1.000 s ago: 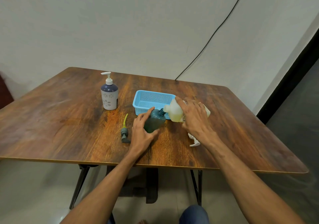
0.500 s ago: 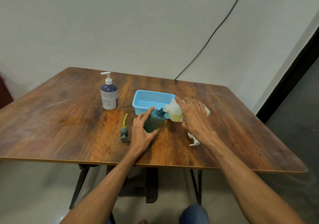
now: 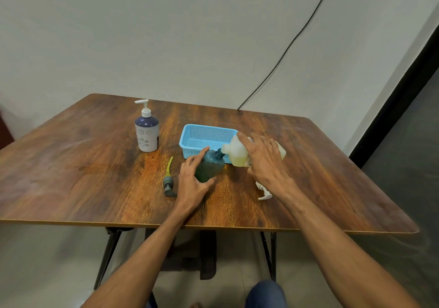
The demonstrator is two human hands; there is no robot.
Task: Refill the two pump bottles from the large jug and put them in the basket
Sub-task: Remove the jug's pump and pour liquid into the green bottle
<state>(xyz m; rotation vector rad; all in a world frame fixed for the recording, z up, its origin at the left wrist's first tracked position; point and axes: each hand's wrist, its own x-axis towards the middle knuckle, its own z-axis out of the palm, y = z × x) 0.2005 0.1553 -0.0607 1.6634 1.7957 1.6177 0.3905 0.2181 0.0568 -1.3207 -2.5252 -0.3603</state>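
Jug (image 3: 240,153) tipped in right hand (image 3: 266,162) grip, spout at teal bottle (image 3: 209,167) (uncapped), left hand (image 3: 192,184) clasping it

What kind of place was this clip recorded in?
Probably a plain room at home, not a workshop: a folding wooden table against a bare painted wall, a loose black cable running down it, and a tiled floor.
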